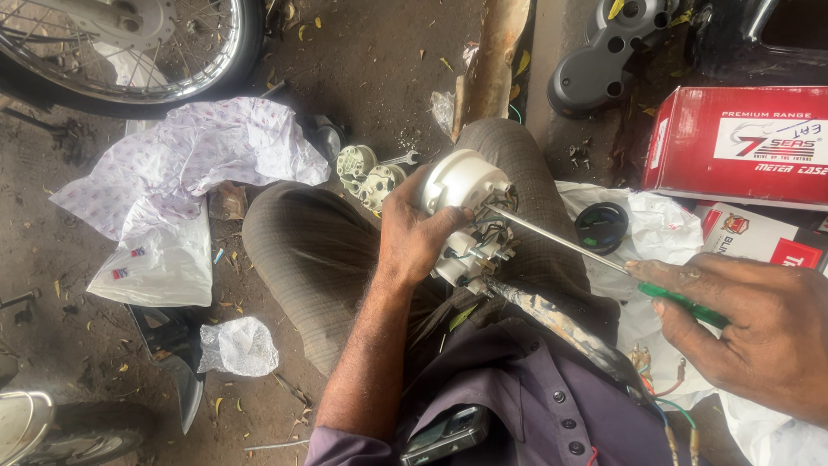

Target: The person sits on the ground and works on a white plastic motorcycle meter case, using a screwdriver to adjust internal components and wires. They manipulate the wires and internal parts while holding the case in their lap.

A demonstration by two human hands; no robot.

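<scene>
My left hand (412, 237) grips a white round meter housing (461, 179) with wires and small fittings on its back, held over my lap. My right hand (752, 324) holds a green-handled screwdriver (681, 299) by its handle. Its long metal shaft (552, 237) runs up-left, and its tip sits at the back of the housing. A taped wire harness (561, 324) trails from the housing across my lap toward loose coloured wire ends at lower right.
A spoked motorcycle wheel (129, 43) stands at top left. Crumpled white paper (190, 155) and plastic bags lie on the dirt floor. Two pale round parts (366, 173) and a spanner lie beyond my knee. A red box (742, 142), a black ring (601, 226) and a dark plastic cover (604, 60) sit right.
</scene>
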